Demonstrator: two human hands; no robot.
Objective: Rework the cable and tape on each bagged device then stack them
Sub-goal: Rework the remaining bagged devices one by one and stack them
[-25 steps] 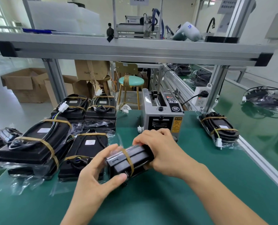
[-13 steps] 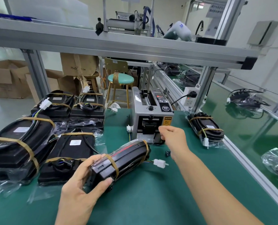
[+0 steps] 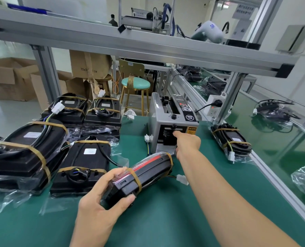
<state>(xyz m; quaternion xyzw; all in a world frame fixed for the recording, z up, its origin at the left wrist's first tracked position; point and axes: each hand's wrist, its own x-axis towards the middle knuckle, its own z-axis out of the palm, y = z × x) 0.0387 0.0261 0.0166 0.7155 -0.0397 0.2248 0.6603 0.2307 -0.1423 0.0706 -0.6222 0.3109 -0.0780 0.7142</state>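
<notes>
Head view: a person's left hand (image 3: 101,198) grips a bagged device (image 3: 141,173) just above the green bench (image 3: 166,225), while the right hand (image 3: 187,142), fingers hidden, reaches the tape dispenser (image 3: 173,127) mouth. Taped devices (image 3: 87,157) already lie stacked left; this one seemingly awaits fresh tape.

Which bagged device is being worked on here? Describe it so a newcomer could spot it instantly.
Start at the grey tape dispenser on the green bench. Just in front of it, the left hand grips a bagged black device tilted on edge. Unlike the flat-lying neighbours, it shows a red stripe.
</notes>
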